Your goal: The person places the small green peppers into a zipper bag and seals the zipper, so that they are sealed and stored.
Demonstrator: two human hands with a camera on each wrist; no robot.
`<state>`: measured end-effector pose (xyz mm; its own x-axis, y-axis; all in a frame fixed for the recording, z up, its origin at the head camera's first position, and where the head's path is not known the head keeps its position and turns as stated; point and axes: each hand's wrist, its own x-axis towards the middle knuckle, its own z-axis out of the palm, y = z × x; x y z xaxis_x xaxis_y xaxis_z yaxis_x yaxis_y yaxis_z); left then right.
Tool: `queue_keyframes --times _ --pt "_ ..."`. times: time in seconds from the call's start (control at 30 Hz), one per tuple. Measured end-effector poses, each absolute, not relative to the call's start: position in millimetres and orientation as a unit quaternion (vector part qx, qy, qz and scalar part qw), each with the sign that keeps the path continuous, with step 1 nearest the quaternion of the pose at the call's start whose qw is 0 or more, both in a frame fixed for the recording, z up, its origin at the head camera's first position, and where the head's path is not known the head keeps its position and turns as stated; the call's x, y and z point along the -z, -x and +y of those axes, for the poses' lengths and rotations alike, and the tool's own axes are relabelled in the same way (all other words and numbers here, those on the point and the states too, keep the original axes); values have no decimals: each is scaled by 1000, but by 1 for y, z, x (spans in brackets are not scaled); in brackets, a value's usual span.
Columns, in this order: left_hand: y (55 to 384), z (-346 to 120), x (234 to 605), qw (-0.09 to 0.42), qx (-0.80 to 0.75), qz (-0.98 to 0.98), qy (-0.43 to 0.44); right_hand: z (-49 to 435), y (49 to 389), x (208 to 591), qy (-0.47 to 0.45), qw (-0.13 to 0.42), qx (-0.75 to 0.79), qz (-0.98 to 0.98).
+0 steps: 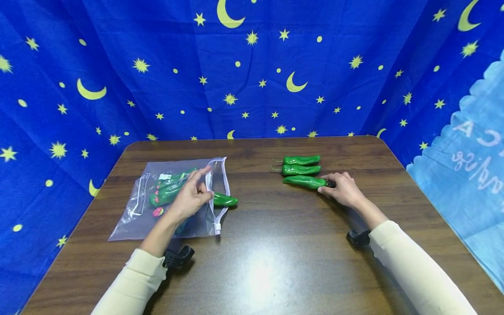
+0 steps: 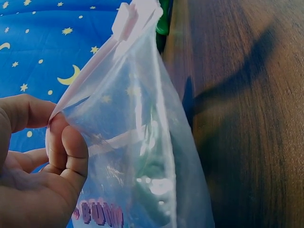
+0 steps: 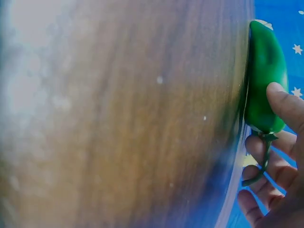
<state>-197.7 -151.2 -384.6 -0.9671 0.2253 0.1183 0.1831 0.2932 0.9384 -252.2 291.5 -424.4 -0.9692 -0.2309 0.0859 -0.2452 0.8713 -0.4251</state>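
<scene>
Green peppers (image 1: 167,195) lie at the left inside a clear zip bag (image 1: 130,225), which rests flat on the desk (image 1: 252,249), with its mouth toward the right. How many are inside I cannot count, because the left hand (image 1: 186,201) and its forearm cover part of the bag. This hand pinches the film at the mouth edge (the left wrist view shows it well), and its fingers are bent around the lip. Beside these fingers, one pepper (image 1: 225,200) shows its tip past the white zip strip; whether its other end is within the mouth, I cannot tell. The zip slider (image 1: 218,227) sits at the near corner.

Farther right, well apart from the bag, two peppers (image 1: 301,170) lie side by side, their thin stems pointing left. Just in front of them is the pepper (image 1: 301,181) held by the right hand (image 1: 344,189): the thumb presses its body near the stem end, and the curved stem passes by the other fingers, which are loosely bent. At the far right hangs a light-blue cloth (image 1: 468,148) with white letters.
</scene>
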Motion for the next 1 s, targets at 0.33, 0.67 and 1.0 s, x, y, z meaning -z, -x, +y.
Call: queue_keyframes --times 0.33,0.67,1.0 --pt "197 -151 385 18 -584 801 -131 283 244 424 -159 58 -245 -955" --pt "198 -151 384 17 -584 801 -133 270 237 422 -179 57 -255 -949" --pt "197 -151 383 15 -583 803 -126 250 228 418 -211 58 -263 -940"
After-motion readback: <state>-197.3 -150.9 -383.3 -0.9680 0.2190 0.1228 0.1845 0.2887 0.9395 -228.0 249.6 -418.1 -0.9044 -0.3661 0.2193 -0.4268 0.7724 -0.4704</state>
